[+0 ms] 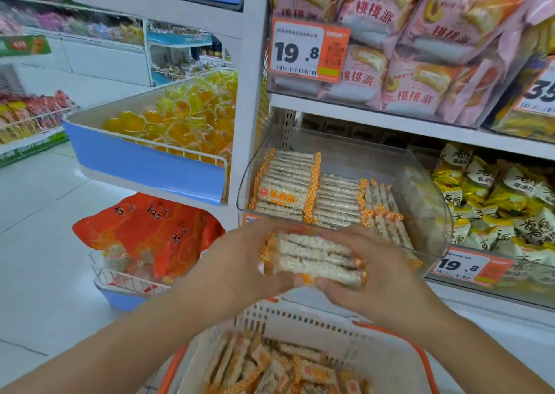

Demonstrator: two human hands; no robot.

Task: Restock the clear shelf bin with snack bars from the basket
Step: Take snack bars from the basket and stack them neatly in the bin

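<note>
A stack of several white rice snack bars (315, 258) with orange-checked wrapper ends sits between my two hands, just in front of the clear shelf bin (426, 201). My left hand (240, 261) grips the stack's left end and my right hand (381, 276) grips its right end. The bin on the middle shelf holds rows of the same bars (288, 189) on its left and middle; its right part looks bare. Below my hands, the white basket (303, 321) with orange handles holds many loose bars (279, 369).
A clear bin of yellow-and-white packets (495, 207) stands right of the target bin. Pink pastry bags (420, 48) fill the shelf above. To the left, a blue end rack carries yellow sweets (180, 120) and orange bags (150, 231). Orange price tags (462, 266) hang on the shelf edges.
</note>
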